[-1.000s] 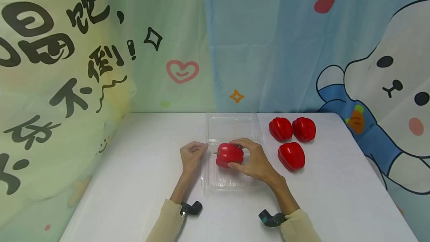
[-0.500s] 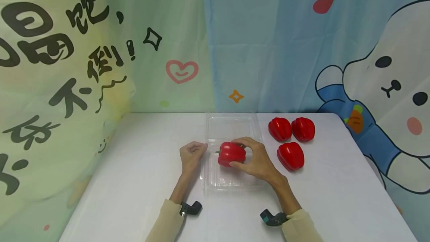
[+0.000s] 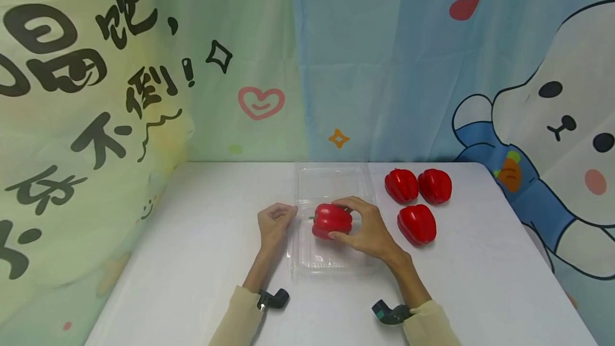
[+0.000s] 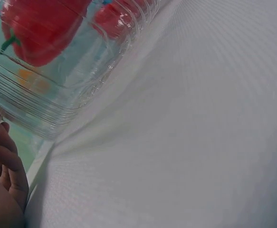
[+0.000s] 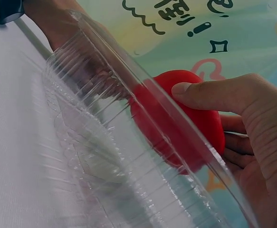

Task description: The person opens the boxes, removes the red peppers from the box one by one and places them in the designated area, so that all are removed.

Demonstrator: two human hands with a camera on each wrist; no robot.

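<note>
A red bell pepper (image 3: 331, 221) with a green stem sits within the base of a clear plastic clamshell box (image 3: 309, 259). My right hand (image 3: 367, 231) grips it from the right side, with the stem pointing left. In the right wrist view, the thumb (image 5: 195, 92) presses on the near face of the pepper (image 5: 176, 118), and the other fingers are partly hidden behind it. At the box's left edge, my left hand (image 3: 275, 223) pinches the rim between thumb and finger. The left wrist view shows the same pinch, partly cut off by the frame edge.
Several other things lie near: two red bell peppers (image 3: 401, 185) (image 3: 434, 186) at the back right, and one more pepper (image 3: 417, 225) in front of them. The box's lid (image 3: 331, 179) lies folded back toward the curtain (image 3: 355, 68). Everything rests on a white table (image 3: 206, 260).
My right hand has shifted slightly to the right with the bell pepper, then stayed nearly still. My left hand holds its place at the box's edge.
</note>
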